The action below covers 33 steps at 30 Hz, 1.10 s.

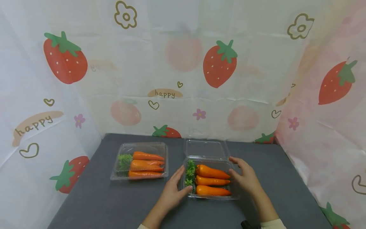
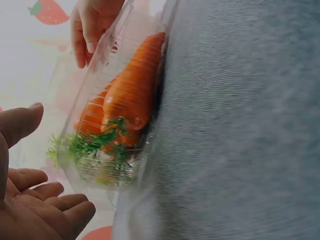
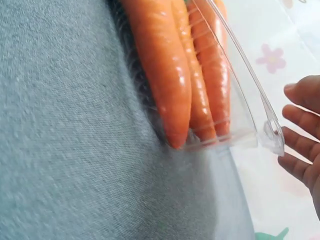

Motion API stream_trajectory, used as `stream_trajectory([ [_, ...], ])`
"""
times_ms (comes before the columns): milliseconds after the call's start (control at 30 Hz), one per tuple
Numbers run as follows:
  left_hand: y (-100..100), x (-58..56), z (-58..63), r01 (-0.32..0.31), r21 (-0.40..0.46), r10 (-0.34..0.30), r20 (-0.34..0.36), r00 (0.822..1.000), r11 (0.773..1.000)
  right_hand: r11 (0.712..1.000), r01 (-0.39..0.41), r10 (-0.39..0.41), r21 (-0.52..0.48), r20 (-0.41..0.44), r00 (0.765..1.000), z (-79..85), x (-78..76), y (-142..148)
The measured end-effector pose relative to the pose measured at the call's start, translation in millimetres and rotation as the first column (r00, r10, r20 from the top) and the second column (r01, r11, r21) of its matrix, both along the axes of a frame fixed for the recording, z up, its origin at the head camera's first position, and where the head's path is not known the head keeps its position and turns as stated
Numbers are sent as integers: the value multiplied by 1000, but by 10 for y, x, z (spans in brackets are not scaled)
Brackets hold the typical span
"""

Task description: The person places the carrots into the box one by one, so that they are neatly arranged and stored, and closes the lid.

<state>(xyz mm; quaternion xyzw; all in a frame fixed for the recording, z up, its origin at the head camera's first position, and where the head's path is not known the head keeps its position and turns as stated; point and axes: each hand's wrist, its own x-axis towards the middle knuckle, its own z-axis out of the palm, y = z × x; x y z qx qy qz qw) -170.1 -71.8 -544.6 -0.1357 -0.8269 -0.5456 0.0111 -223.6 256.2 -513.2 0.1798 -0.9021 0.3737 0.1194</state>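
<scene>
A clear plastic clamshell box (image 1: 213, 197) sits right of the table's middle, its lid (image 1: 206, 149) folded back toward the rear curtain. Three orange carrots (image 1: 213, 181) lie side by side in it, tips pointing right, with green leafy sprigs (image 1: 190, 170) along the left end. My left hand (image 1: 172, 192) is beside the box's left end, fingers extended and thumb apart. In the left wrist view its palm faces the sprigs. At the opposite end, my right hand (image 1: 246, 176) has spread, slightly bent fingers (image 3: 300, 142) right at the box's rim.
A second clear clamshell box (image 1: 120, 177), lid down, stands to the left with carrots (image 1: 147, 164) and green sprigs (image 1: 125, 161) inside. Both rest on a grey table (image 1: 94, 197). Strawberry-print curtains (image 1: 183, 63) enclose the back and sides. A small black object (image 1: 246, 224) is near the right sleeve.
</scene>
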Motion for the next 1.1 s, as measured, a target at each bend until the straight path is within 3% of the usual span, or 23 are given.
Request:
stream_trajectory([
  [333, 23, -161, 171, -18, -31, 17, -36, 999, 999, 999, 29, -28, -17, 70, 997, 67, -91, 75],
  [500, 9, -261, 256, -50, -12, 50, -3, 999, 999, 998, 48, -43, -38, 108, 993, 124, -222, 89],
  [767, 37, -465, 333, -38, -9, 39, 32, 999, 999, 991, 94, -74, -92, 204, 976, 95, -363, 164],
  [933, 64, -611, 336, -69, 11, 68, 110, 992, 998, 990, 94, -62, -107, 265, 962, 27, -429, 210],
  [1100, 87, -725, 292, -107, 66, 89, 226, 970, 992, 992, 65, -23, -112, 339, 940, -22, -449, 234],
])
